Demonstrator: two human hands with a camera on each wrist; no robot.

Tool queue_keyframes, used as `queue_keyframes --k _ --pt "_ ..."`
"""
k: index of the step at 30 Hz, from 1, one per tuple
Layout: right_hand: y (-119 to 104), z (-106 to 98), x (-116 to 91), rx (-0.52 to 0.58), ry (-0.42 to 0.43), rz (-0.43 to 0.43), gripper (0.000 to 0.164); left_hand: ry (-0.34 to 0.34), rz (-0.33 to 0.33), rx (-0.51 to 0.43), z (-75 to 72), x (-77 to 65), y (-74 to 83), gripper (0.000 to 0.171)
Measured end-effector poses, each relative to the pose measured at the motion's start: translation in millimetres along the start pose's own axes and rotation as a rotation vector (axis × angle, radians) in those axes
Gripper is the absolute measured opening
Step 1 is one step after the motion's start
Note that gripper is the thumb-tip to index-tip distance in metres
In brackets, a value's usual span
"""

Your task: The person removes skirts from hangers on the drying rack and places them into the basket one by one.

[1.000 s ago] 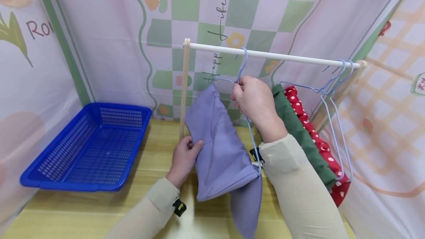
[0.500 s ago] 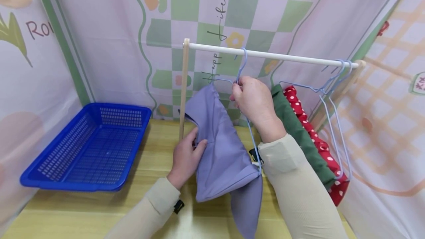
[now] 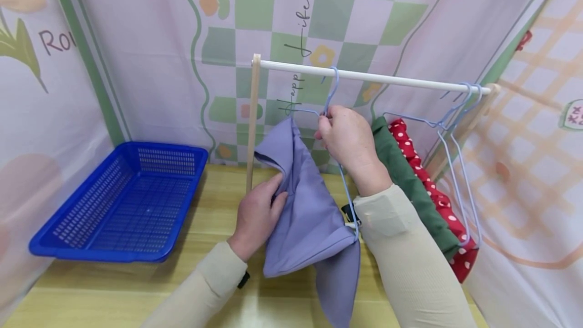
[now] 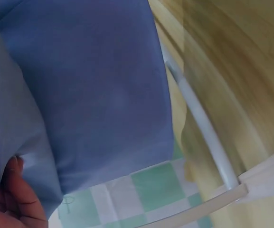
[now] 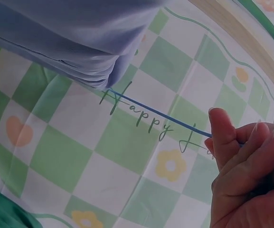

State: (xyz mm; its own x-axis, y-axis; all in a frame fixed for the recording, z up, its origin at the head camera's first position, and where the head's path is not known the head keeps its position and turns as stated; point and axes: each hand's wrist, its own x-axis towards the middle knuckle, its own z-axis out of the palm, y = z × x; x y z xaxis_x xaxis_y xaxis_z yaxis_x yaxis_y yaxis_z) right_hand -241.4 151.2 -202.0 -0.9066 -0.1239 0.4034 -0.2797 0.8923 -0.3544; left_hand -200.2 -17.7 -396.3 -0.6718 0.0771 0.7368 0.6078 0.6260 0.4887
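A lavender cloth garment (image 3: 305,206) hangs from a light-blue hanger (image 3: 337,84) hooked on the white rail. My right hand (image 3: 352,138) holds the hanger just below its hook; in the right wrist view, the fingers of the right hand (image 5: 250,180) curl round the blue wire of the hanger (image 5: 160,113). At the garment's left side, my left hand (image 3: 257,216) pinches a folded edge between thumb and fingers. Close up in the left wrist view, the left hand (image 4: 18,199) grips the turned-back cloth of the garment (image 4: 99,95). The garment's lower corner droops below the hanger's near end.
A blue plastic basket (image 3: 175,239) stands at left on the wooden table (image 3: 109,292). The white rail (image 3: 387,79) runs between wooden posts (image 3: 253,125). Green cloth (image 3: 410,191) and red polka-dot cloth (image 3: 423,176) hang on blue hangers at the right end.
My left hand has shifted slightly right and up, folding the garment's left edge over so that an opening shows. The right hand stays on the hanger.
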Motion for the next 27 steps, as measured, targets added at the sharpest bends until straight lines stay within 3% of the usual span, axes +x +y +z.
queue_keyframes --k 10,27 --pt "-1.1 -1.4 -1.9 -0.005 -0.016 0.011 0.031 0.008 0.054 0.047 -12.7 5.8 9.4 0.042" --pt "-2.5 -2.0 -0.9 -0.023 -0.014 0.003 0.031 0.050 0.106 0.001 -45.5 15.0 32.9 0.042"
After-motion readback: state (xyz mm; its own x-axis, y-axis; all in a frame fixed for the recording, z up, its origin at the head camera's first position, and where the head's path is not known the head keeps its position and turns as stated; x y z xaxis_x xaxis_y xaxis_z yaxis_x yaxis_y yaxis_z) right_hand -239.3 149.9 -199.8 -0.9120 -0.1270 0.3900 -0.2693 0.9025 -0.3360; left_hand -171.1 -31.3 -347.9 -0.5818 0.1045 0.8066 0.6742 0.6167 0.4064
